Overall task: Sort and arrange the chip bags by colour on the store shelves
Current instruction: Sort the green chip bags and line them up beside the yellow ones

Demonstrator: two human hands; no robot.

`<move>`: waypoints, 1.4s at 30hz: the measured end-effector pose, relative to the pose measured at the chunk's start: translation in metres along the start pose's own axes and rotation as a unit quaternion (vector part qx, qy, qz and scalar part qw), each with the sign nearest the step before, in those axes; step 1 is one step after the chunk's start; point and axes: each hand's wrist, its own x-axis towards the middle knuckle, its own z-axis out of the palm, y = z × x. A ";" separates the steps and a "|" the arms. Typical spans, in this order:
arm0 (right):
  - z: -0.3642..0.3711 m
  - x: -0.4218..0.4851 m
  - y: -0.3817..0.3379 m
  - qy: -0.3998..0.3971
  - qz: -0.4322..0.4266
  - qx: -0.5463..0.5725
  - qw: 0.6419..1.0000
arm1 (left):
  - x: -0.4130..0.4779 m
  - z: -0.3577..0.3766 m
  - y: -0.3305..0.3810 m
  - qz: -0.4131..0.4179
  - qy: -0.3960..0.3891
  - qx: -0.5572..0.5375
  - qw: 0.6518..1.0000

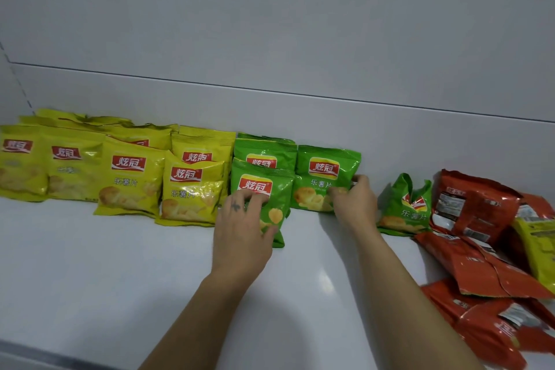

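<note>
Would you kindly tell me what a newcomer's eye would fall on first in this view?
A neat row of bright yellow foil chip bags stands at the left of the white shelf, against a messy heap of red foil chip bags at the right. Between them, the left hand grips the front green foil chip bag, and the right hand pinches the upright green bag beside it.

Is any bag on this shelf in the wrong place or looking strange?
Yes. One yellow bag lies in the heap of red bags on the right, away from the yellow row. One crumpled green bag also stands apart from the other green bags.
</note>
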 end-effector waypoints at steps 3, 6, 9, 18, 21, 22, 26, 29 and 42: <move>-0.014 -0.002 -0.003 -0.020 -0.005 -0.033 0.999 | -0.002 -0.002 0.004 0.008 0.021 0.003 1.000; -0.038 -0.004 -0.010 -0.035 -0.026 -0.066 0.997 | -0.004 -0.002 0.017 0.034 0.021 -0.012 0.999; -0.070 -0.001 -0.018 -0.028 -0.066 -0.158 0.985 | -0.001 0.002 0.035 0.070 -0.016 -0.031 0.997; -0.118 0.016 -0.021 -0.101 0.011 -0.413 0.905 | 0.017 0.012 0.077 0.086 -0.193 -0.132 0.968; -0.117 0.010 -0.018 -0.098 -0.024 -0.471 0.877 | 0.018 0.015 0.082 0.060 -0.236 -0.185 0.952; -0.116 0.007 -0.018 -0.093 -0.041 -0.483 0.870 | 0.016 0.015 0.083 0.051 -0.248 -0.192 0.948; -0.113 -0.004 -0.023 -0.084 -0.100 -0.471 0.873 | 0.006 0.016 0.084 0.010 -0.282 -0.220 0.934; -0.119 -0.012 -0.040 -0.093 -0.137 -0.364 0.917 | 0.006 0.009 0.085 -0.022 -0.260 -0.267 0.928; -0.148 -0.059 -0.065 -0.312 -0.129 0.031 0.941 | 0.003 -0.029 0.083 -0.201 -0.108 -0.581 0.782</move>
